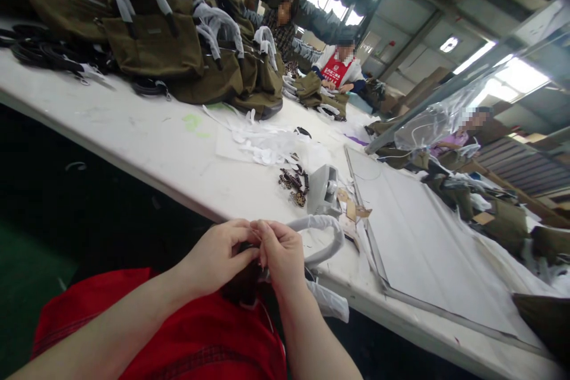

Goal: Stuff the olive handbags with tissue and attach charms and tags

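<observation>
My left hand [220,255] and my right hand [285,255] meet at the table's front edge, above my lap. The fingers of both are closed in a pinch, fingertips almost touching. A thin strand seems to run between them, too small to name. Beneath the fingers lies a dark brown piece [243,285], largely hidden by the hands. Just beyond my right hand, a bag handle in white wrapping [337,237] loops onto the table. A second white-wrapped end [332,303] hangs below the edge at the right.
Olive bags [155,50] crowd the white table [146,148] at the back left, near coiled black straps [48,50]. Nearer are white scraps [262,145], dark chain-like pieces [294,181] and a grey tape dispenser [324,190]. A co-worker in a red apron [336,71] stands farther back.
</observation>
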A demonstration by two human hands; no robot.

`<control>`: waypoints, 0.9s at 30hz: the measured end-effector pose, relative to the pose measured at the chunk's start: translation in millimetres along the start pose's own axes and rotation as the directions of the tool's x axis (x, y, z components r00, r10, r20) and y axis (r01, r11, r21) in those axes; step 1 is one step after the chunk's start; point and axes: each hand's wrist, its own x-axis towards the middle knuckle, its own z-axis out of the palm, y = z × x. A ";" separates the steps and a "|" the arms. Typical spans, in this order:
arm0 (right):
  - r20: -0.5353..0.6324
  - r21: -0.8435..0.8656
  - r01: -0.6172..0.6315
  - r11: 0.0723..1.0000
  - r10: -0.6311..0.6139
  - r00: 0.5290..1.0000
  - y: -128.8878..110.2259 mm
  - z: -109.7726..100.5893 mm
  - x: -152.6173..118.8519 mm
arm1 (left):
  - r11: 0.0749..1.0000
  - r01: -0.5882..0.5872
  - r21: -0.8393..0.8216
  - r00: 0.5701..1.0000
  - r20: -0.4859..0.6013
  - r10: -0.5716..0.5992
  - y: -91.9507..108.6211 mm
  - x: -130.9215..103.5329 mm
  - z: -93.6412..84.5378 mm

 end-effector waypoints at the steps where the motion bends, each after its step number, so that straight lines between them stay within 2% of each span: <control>1: 0.016 0.015 -0.005 1.000 0.005 1.000 -2.5 0.3 -0.2 | 1.000 -0.014 0.007 1.000 -0.004 0.014 1.5 -0.6 -1.2; 4: 0.126 0.082 -0.037 0.996 0.027 0.992 -13.7 1.0 -6.6 | 0.999 -0.026 0.037 1.000 0.008 0.026 13.4 -10.4 -7.8; 7: 0.286 0.140 -0.085 0.987 0.042 0.957 -29.1 3.6 -14.1 | 0.999 0.015 0.041 1.000 -0.018 -0.014 30.2 -25.6 -15.7; 10: 0.395 0.139 -0.127 0.982 0.063 0.916 -42.9 11.7 -8.0 | 0.994 0.089 -0.068 0.994 -0.063 -0.093 35.1 -33.4 -22.7; 12: 0.467 0.096 -0.167 0.981 0.103 0.878 -47.3 20.9 6.1 | 0.972 0.156 -0.175 0.984 -0.060 -0.169 26.0 -32.1 -27.7; 15: 0.579 0.017 -0.210 0.978 0.162 0.799 -45.5 38.0 33.7 | 0.911 0.245 -0.332 0.961 -0.038 -0.272 -0.6 -24.8 -36.3; 17: 0.620 -0.021 -0.198 0.980 0.168 0.767 -41.1 48.9 50.3 | 0.862 0.262 -0.434 0.946 -0.061 -0.318 -19.2 -19.9 -40.8; 22: 0.645 -0.144 -0.079 0.986 0.154 0.748 -35.8 67.9 77.4 | 0.725 0.227 -0.650 0.894 -0.155 -0.419 -44.3 -13.7 -45.5; 27: 0.591 -0.310 0.090 0.946 0.118 0.798 -36.3 79.0 85.9 | 0.547 0.114 -0.830 0.819 -0.233 -0.524 -56.0 -17.6 -60.3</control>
